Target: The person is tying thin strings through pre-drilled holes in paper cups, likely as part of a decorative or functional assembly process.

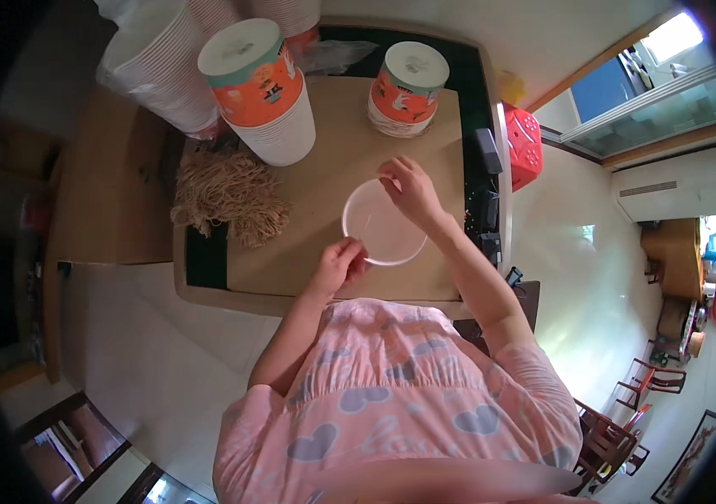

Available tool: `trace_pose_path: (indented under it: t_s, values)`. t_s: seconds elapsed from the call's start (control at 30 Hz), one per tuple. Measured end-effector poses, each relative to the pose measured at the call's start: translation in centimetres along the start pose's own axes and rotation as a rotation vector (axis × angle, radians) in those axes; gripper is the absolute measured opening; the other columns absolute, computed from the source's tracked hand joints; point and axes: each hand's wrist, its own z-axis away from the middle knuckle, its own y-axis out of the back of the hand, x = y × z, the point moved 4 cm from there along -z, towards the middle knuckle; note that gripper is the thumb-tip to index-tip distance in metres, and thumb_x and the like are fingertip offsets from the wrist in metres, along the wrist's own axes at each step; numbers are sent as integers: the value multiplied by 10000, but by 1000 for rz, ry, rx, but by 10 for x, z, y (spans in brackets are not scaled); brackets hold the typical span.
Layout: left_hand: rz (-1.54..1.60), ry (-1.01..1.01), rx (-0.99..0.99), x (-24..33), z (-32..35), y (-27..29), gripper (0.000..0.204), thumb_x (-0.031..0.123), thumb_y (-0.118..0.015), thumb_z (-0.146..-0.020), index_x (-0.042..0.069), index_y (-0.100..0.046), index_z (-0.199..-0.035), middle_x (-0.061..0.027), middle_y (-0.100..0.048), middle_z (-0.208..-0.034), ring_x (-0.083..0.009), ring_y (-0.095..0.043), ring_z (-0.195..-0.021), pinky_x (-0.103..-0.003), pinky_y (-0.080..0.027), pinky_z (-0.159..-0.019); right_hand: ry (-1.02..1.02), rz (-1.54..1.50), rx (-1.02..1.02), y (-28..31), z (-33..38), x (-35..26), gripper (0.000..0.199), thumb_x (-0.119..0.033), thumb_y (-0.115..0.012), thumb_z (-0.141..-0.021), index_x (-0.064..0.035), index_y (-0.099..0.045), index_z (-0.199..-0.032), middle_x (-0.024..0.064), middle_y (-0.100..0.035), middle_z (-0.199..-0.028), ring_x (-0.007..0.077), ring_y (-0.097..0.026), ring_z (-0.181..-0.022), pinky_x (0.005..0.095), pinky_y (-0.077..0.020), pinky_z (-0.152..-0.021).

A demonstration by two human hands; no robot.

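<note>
Lid (383,225), clear and round, flat on the cardboard sheet (324,252) near the table's near edge, pinched between both hands. Left hand (339,265) at the lid's near-left rim, fingers curled and pressed together on the edge, forearm rising from the lower middle, elbow bent close to the body. Right hand (408,189) at the far-right rim, fingertips bent down and closed on the edge, wrist arched above the lid, forearm stretched diagonally from the lower right. Noodle heap (228,197) lying on the left, well apart from the lid. Cup stack (261,88) with an orange band standing far left on the sheet, a shorter stack (407,88) far, just beyond the right hand. White bowl stacks (165,67) in plastic at the far-left corner. Red stool (524,144) on the floor to the right of the table. Pink sleeves patterned with grey hearts in the near foreground.
</note>
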Motion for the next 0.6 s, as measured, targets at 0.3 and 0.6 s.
trace_pose_path:
  t_s: [0.3, 0.6]
  values:
    - [685, -198, -17, 31, -5, -23, 261, 254, -483, -964, 26, -605, -928, -62, -610, -751, -143, -568, -644, -266, -463, -603, -668, -1207, -768, -12, 128, -77, 164, -114, -524, -949, 18, -599, -1012, 41, -623, -786, 107, -611, -726, 242, -497, -660]
    - [215, 4, -16, -7, 6, -8, 224, 214, -488, -947, 40, -621, -898, -81, -665, -891, -148, -638, -846, -276, -497, -795, -1042, -1061, -182, -17, 207, -6, 115, -3, -554, -898, 77, -604, -964, 133, -666, -877, 175, -653, -780, 278, -544, -726]
